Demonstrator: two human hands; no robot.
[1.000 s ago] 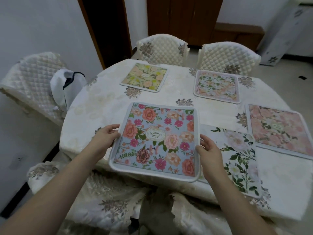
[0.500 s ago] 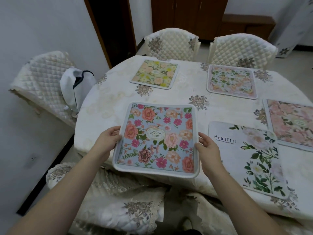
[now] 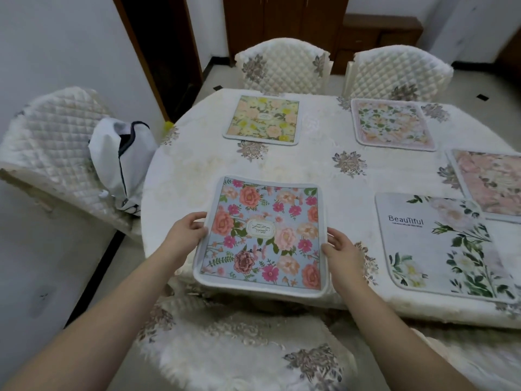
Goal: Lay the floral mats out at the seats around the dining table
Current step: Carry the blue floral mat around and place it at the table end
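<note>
The left hand (image 3: 184, 231) and right hand (image 3: 339, 249) gripped opposite side edges of a blue floral mat (image 3: 265, 235), its near edge overhanging the table (image 3: 197, 165). Just beyond the right hand lay a white "Beautiful" mat (image 3: 439, 244); three more mats lay farther off.

"beautiful" on white leafy mat (image 3: 439, 244)

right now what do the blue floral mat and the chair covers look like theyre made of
Blue floral mat: looks like soft printed fabric with a pale stitched border; it bows between the left hand and right hand. Chair covers: quilted, slightly glossy cream cloth, diamond-stitched, probably padded.
</note>
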